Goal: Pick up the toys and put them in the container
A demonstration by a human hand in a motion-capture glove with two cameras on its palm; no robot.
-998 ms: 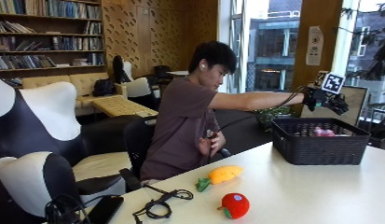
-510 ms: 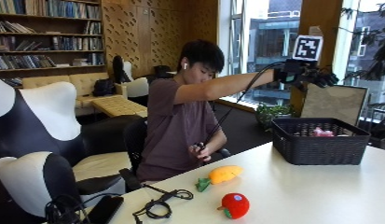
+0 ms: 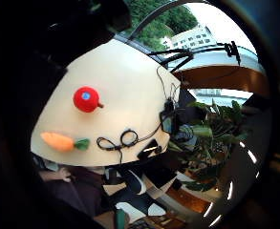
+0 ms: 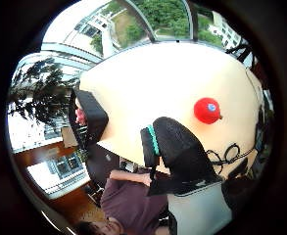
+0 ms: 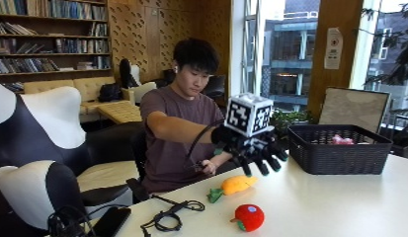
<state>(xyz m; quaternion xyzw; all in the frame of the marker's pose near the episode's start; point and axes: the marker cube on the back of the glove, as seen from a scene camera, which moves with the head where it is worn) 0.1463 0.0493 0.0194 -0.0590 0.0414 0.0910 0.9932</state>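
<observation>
Your gloved right hand [image 5: 256, 150] hangs above the worktop [image 5: 335, 197] with its fingers spread downward, holding nothing. Below it and a little to the left lies the orange carrot toy [image 5: 235, 185], with the red tomato toy [image 5: 248, 217] nearer the front edge. The black basket [image 5: 336, 148] stands to the right, a pink toy [image 5: 342, 140] inside it.

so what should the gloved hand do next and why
Probably lower onto the carrot toy and close on it. The gloved right hand hangs open above it, holding nothing. The carrot toy and the red toy lie on the table, outside the black basket, which already holds a pink toy.
</observation>
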